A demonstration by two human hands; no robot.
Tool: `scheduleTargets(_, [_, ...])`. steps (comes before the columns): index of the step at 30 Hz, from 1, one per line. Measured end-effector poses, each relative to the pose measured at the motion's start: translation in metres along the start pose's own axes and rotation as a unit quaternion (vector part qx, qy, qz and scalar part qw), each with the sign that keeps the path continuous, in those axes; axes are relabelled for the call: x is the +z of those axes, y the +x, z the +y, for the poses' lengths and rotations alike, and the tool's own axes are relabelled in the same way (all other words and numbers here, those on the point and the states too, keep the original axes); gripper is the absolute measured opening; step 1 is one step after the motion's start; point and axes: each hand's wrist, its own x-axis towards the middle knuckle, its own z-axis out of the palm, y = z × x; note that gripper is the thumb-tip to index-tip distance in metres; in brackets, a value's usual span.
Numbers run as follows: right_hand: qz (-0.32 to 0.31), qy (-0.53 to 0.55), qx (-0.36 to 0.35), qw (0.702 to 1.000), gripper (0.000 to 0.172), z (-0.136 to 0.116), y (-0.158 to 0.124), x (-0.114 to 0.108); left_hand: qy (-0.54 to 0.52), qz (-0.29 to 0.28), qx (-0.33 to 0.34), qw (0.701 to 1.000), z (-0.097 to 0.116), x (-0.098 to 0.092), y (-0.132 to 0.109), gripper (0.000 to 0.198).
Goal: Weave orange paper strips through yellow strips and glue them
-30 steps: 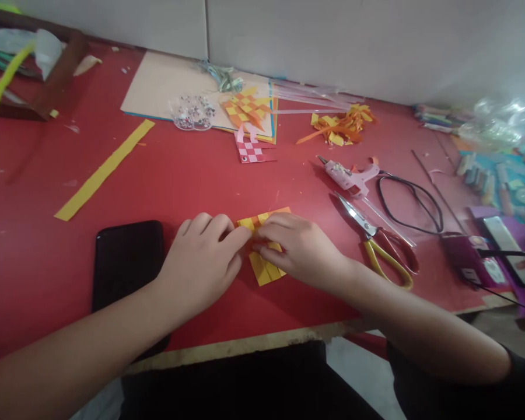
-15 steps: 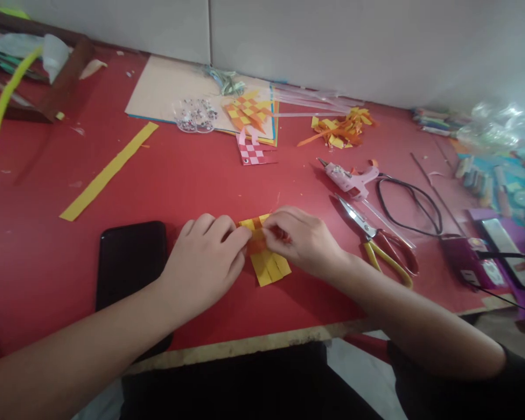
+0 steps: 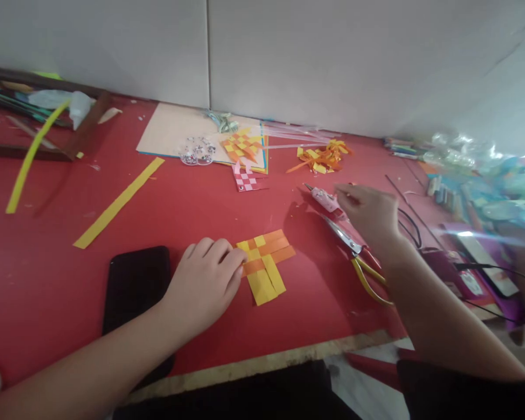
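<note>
A small woven paper piece (image 3: 261, 269) lies on the red table, its orange strips pointing right and its yellow strips toward me. My left hand (image 3: 207, 277) has fingers curled and pinches its left edge. My right hand (image 3: 370, 210) is over at the pink glue gun (image 3: 326, 200), hiding part of its handle. Blur over those fingers leaves it unclear whether they grip the gun. Just below that hand, scissors (image 3: 347, 239) with one red and one yellow handle lie partly covered by my forearm.
A black phone (image 3: 135, 280) lies left of my left hand, a yellow strip (image 3: 118, 204) beyond it. Farther back are a pink checkered paper fish (image 3: 247, 179), an orange-yellow woven fish (image 3: 240, 146), googly eyes (image 3: 198, 151) and orange paper scraps (image 3: 326, 156). A brown tray (image 3: 94, 122) stands left.
My right hand has left the woven paper and moved right to the glue gun. The orange strips now lie spread to the right. My left hand still holds the paper's left edge.
</note>
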Motion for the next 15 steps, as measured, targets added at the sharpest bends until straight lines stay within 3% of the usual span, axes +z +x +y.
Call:
scheduleTargets(2, [-0.012,0.006,-0.009,1.000,0.021,0.025,0.007,-0.006,-0.001,-0.002,-0.004,1.000,0.000,0.000,0.000,0.020])
scheduleTargets(6, [-0.152,0.065,-0.136,0.977,0.044,0.063,0.021,0.000,0.003,-0.001,-0.004,1.000,0.001,0.000,0.000,0.020])
scheduleTargets(8, [-0.178,0.071,-0.158,0.969,0.045,0.072,0.026,0.008,0.003,-0.001,-0.002,1.000,0.001,0.000,0.000,0.021])
scheduleTargets(11, [-0.173,0.068,-0.166,0.968,0.036,0.074,0.030,0.011,0.002,0.003,-0.002,1.000,0.001,0.000,0.001,0.021])
scheduleTargets(15, [-0.097,0.068,-0.134,0.984,0.025,0.057,0.023,-0.008,0.001,0.010,-0.001,1.000,0.000,0.001,0.000,0.020])
